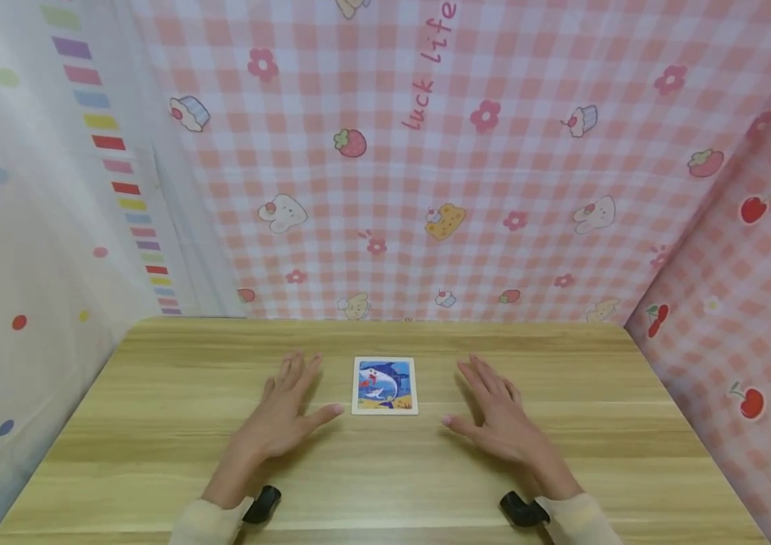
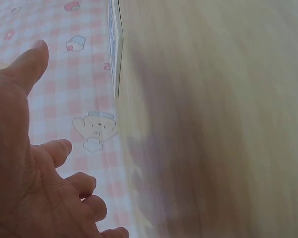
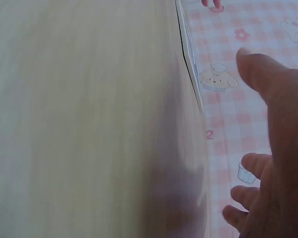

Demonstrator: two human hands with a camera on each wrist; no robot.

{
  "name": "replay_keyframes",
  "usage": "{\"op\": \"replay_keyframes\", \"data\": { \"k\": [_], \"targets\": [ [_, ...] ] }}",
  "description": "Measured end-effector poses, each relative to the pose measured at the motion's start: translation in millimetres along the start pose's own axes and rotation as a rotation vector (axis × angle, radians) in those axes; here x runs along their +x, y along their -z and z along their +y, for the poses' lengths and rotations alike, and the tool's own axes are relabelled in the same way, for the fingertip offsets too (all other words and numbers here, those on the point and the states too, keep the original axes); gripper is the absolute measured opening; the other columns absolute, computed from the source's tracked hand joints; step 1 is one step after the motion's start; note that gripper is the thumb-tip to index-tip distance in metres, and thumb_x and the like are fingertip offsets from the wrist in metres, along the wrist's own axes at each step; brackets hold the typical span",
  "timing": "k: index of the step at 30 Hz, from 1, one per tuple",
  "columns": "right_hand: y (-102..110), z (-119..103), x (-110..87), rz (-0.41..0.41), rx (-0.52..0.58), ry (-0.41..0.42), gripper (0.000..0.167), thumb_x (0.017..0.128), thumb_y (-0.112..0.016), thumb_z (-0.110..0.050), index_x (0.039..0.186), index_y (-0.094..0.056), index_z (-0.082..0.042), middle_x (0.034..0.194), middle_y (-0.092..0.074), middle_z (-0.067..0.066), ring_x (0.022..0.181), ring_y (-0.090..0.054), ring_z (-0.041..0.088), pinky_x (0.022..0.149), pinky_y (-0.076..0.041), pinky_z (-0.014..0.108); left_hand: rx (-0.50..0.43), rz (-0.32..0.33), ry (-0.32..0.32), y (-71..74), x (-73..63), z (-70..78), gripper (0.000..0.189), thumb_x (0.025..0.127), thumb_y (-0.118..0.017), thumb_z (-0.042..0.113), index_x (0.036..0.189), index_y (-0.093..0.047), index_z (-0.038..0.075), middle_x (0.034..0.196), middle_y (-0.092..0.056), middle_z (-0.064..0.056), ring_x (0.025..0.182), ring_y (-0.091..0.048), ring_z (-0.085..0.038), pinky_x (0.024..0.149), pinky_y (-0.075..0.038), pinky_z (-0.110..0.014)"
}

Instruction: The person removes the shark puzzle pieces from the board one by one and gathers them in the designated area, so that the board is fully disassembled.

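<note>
A small square picture puzzle (image 1: 385,385) in a white frame lies flat on the wooden table, showing a shark and a smaller one on blue. To its left is my left hand (image 1: 284,416), fingers straight and spread, thumb pointing toward the frame. My right hand (image 1: 494,416) mirrors it on the other side, also spread, with a gap between its thumb and the frame. Neither hand holds anything. The left wrist view shows the puzzle's thin edge (image 2: 115,54) beyond the thumb. From the right wrist, the same edge (image 3: 189,62) appears side-on.
The wooden table (image 1: 385,484) reaches back to a pink checked cloth (image 1: 385,182) hanging behind it. A white dotted cloth (image 1: 17,250) hangs at the left, and a cherry-print cloth (image 1: 760,303) at the right. Black bands (image 1: 262,505) sit at both wrists.
</note>
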State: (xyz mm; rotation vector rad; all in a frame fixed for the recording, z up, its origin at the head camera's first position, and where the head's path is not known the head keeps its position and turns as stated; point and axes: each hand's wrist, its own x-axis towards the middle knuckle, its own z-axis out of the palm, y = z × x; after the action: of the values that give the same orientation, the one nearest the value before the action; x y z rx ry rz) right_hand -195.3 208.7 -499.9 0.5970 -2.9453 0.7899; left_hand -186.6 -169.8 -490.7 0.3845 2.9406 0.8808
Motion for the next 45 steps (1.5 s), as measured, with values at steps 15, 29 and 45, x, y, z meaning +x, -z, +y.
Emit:
{"op": "replay_keyframes", "data": {
  "k": [15,29,45],
  "targets": [
    [-21,-25,22.2,-0.091,0.056,0.015,0.096,0.089,-0.071,-0.058,0.162,-0.03,-0.011,0.171,-0.022,0.015,0.157,-0.023,0.037,0.124,-0.014,0.069,-0.05,-0.077,-0.063,-21.8,19.2,29.4,0.095,0.095,-0.063,0.059,0.165,-0.019,0.013,0.171,-0.008,-0.02,0.16,-0.002,-0.038,0.126,-0.005,-0.067],
    [-38,-46,38.4,-0.118,0.027,0.066,0.082,0.097,-0.065,-0.048,0.16,-0.033,-0.006,0.17,-0.026,0.012,0.159,-0.021,0.034,0.123,-0.02,0.066,0.01,-0.113,-0.066,-35.9,37.2,43.8,0.083,0.098,-0.064,0.043,0.159,-0.031,-0.002,0.168,-0.02,-0.026,0.158,-0.014,-0.043,0.127,-0.013,-0.065],
    [-39,-57,37.5,-0.13,-0.041,0.035,0.065,0.104,-0.058,-0.034,0.156,-0.039,0.0,0.169,-0.028,0.016,0.157,-0.025,0.037,0.119,-0.03,0.065,0.11,-0.116,0.007,-39.8,34.0,56.0,0.079,0.099,-0.065,0.041,0.156,-0.036,-0.005,0.168,-0.023,-0.024,0.158,-0.018,-0.04,0.127,-0.02,-0.06]
  ]
}}
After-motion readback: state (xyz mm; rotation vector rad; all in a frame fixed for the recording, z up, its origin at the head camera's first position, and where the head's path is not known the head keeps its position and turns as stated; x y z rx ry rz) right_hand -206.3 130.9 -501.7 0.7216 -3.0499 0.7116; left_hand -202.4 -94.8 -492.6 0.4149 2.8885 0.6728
